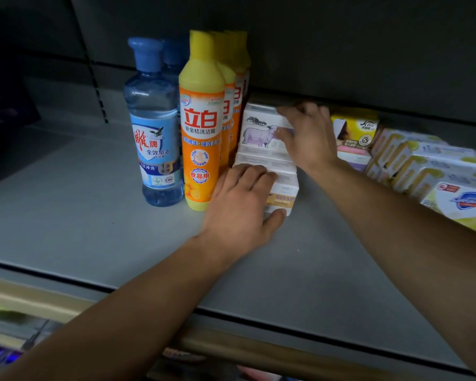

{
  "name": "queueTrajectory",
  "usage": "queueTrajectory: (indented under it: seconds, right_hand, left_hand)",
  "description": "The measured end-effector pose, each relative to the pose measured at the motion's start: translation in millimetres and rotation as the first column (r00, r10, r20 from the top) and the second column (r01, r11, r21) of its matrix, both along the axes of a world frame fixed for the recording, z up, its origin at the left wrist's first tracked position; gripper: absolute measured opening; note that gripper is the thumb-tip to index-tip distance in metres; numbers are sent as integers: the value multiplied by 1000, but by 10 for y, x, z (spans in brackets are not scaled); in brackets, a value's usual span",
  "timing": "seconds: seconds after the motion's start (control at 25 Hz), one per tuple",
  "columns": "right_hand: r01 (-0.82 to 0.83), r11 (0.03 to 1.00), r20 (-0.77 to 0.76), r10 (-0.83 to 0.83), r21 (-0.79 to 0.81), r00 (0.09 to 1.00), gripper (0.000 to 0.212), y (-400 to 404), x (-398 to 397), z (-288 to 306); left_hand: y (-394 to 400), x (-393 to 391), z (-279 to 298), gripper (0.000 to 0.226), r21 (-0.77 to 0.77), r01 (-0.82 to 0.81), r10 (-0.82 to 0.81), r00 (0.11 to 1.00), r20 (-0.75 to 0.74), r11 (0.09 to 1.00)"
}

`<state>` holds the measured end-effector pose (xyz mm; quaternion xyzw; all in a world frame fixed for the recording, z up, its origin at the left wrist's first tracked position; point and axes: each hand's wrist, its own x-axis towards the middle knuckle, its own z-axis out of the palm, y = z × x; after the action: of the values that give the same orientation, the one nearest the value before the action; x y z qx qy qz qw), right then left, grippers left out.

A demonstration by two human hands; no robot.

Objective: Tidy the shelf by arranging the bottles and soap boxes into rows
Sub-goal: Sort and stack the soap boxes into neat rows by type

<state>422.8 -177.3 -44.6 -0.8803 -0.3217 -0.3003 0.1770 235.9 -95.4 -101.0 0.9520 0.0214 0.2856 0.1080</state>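
Hands meet on a file of white soap boxes (pixel 267 160) that runs from the front of the grey shelf (pixel 80 215) toward its dark back wall, just right of the bottles. The left hand (pixel 239 210) lies flat over the front end of the file, palm down, fingers spread across the top of the nearest box and thumb pressed against its front face, where the word SOAP shows; it is pressing rather than clenched. The right hand (pixel 308 136) reaches to the back end and grips the rearmost box, which carries a drawing of a sheep, with fingers over its top and thumb on its front face.

Left of the boxes and touching them stands a row of yellow-and-orange dish soap bottles (pixel 201 127), upright, one behind another, at least three deep. Just beside that, further left, stands a row of clear blue bottles (pixel 154 133) with blue caps, two visible, the second mostly hidden behind the first.

On the right side of the shelf, apart from the white file, sit a yellow and pink pack (pixel 353 133) with a printed face, a cluster of white and yellow boxes (pixel 412 160) lying at angles, and a white soap pack with a blue shield (pixel 462 204) at the frame edge.
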Motion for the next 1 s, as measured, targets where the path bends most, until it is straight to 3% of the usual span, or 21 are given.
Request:
queueTrajectory:
  seconds: [0.2, 0.4, 0.48, 0.6, 0.68, 1.0]
  right_hand:
    - [21, 997, -57, -25, -72, 998, 52, -31, -74, 82]
    - [-23, 989, -189, 51, 148, 981, 50, -585, -552, -34]
    - [-5, 995, -267, 33, 103, 963, 46, -909, -775, -229]
    - [35, 990, -431, -91, -135, 898, 50, -1277, -941, -497]
    - [21, 967, -455, -139, -255, 879, 55, -1348, -978, -623]
    - [46, 979, -424, -129, -199, 896, 54, -1340, -996, -730]
  left_hand:
    - [9, 7, -5, 59, 10, 4, -4, 1000, 27, 1000]
    - [23, -5, 50, 55, 26, 9, -10, 1000, 29, 1000]
    - [-7, -22, 108, 51, 30, 9, -11, 998, 65, 1000]
    - [-109, -32, 223, 46, 15, 75, -76, 987, 144, 997]
    - [-163, 30, 324, 43, -30, 147, -142, 982, 124, 989]
    - [-523, 1153, 725, 53, -17, 151, -152, 988, -35, 988]
